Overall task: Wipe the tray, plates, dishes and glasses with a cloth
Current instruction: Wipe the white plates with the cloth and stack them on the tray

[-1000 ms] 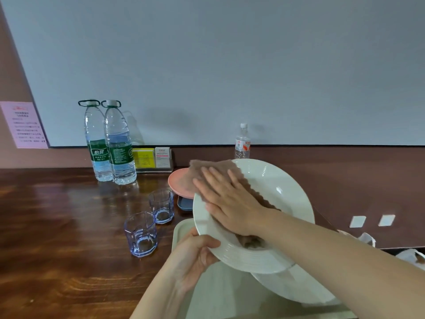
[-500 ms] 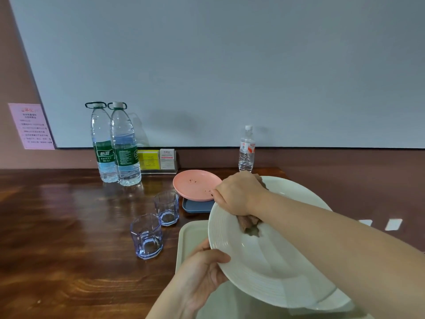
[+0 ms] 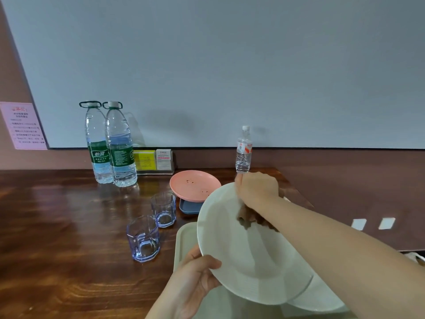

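Moved: right hand [image 3: 257, 188] went from flat on the cloth to bunched up at the plate's far rim, and the big plate tipped lower, so the pink dish is in plain sight again.
Tabletop [image 3: 57, 226]: dark wood, carries everything here.
Tray [image 3: 185, 238]: pale, lies flat at the near edge of the tabletop under the plates, mostly covered.
White plate [image 3: 243, 254]: tilted up above the tray, with a second white plate [image 3: 322, 298] peeking out beneath it on the right.
Left hand [image 3: 195, 282]: fingers curled under the near rim, thumb on top, gripping the white plate.
Right hand: fingers closed around the cloth at the far rim.
Cloth [image 3: 249, 218]: brown, a clump hangs out below the fist onto the plate face.
Pink dish [image 3: 193, 185]: sits on a blue-grey dish [image 3: 187, 207], a few dark specks on it.
Glasses: near glass [image 3: 143, 238] and far glass [image 3: 163, 209], bluish, upright, just left of the tray.
Bottles: two big ones [image 3: 110, 143] and a small one [image 3: 243, 149] by the wall.
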Available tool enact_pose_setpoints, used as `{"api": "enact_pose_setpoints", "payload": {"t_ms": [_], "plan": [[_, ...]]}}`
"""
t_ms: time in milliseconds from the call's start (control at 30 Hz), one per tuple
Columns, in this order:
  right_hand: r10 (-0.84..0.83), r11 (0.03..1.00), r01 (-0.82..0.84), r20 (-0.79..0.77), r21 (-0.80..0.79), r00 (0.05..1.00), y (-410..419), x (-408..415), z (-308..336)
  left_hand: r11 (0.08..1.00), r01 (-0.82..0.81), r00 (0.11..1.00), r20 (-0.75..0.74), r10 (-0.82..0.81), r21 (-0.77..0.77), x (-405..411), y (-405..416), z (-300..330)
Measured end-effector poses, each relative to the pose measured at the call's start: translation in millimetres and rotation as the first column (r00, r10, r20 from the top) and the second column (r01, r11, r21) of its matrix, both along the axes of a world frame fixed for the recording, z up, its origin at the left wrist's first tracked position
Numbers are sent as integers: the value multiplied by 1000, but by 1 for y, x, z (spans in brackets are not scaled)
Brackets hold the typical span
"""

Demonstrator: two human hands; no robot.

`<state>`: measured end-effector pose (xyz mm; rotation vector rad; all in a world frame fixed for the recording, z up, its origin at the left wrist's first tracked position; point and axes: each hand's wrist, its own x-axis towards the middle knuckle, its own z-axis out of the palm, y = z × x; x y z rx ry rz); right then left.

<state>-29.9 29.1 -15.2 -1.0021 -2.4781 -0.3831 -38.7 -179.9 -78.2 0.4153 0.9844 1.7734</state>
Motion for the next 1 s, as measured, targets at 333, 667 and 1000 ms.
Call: {"api": "enact_pose_setpoints", "payload": {"t_ms": [333,667,1000], "plan": [[447,894,-441,213,-79,869,-58,-13,6,999,9,991,130,-15,45,9,3,1],[185,776,-58,138,-628,973,23,4,17,992,-97,994,55,93,79,-10,-7,-2],[535,567,-287,80,-772,841,24,7,46,997,11,1000,-23,-9,79,-18,-14,-7]]}}
